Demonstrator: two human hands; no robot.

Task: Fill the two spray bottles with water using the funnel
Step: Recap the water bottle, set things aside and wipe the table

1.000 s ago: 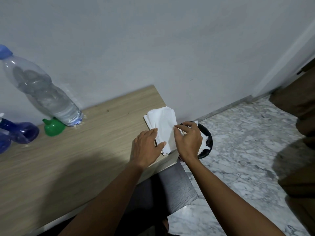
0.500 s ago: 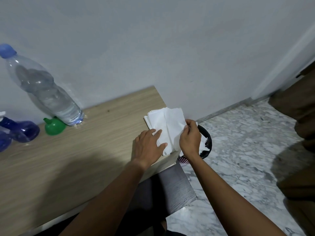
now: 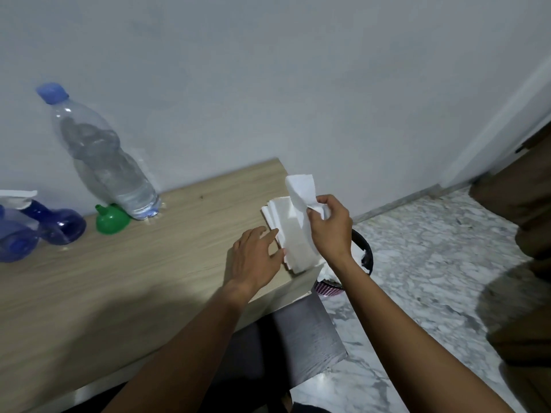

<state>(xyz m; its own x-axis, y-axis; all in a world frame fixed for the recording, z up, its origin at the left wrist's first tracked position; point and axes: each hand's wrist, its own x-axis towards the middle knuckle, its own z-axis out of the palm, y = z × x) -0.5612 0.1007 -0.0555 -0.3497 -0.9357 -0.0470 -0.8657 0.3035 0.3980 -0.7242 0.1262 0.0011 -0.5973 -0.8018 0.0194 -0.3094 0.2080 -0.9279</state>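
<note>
Far left of the wooden table (image 3: 125,293): two blue spray bottles (image 3: 44,225) lying on their sides, touching, a white trigger head showing; fill level cannot be read. Just beside them to the right, the green funnel (image 3: 111,219) rests mouth-down, touching the base of the clear water bottle (image 3: 103,162), which stands capped against the wall and appears only partly full. None of these has moved over the last second. Left hand (image 3: 256,257): flat, fingers extended, pressing down the near edge of the stack of white tissues (image 3: 290,234) at the table's right corner; it grips nothing. Right hand (image 3: 329,226): a second ago it was pinching at the top of the stack; now it is closed on one tissue sheet (image 3: 301,190) and has lifted it clear, the sheet standing up above the pile. A black-rimmed bin (image 3: 365,251) sits on the floor just past the corner. Judgement: this is wiping or spill cleanup, not pouring; filling is probably done or paused.
</note>
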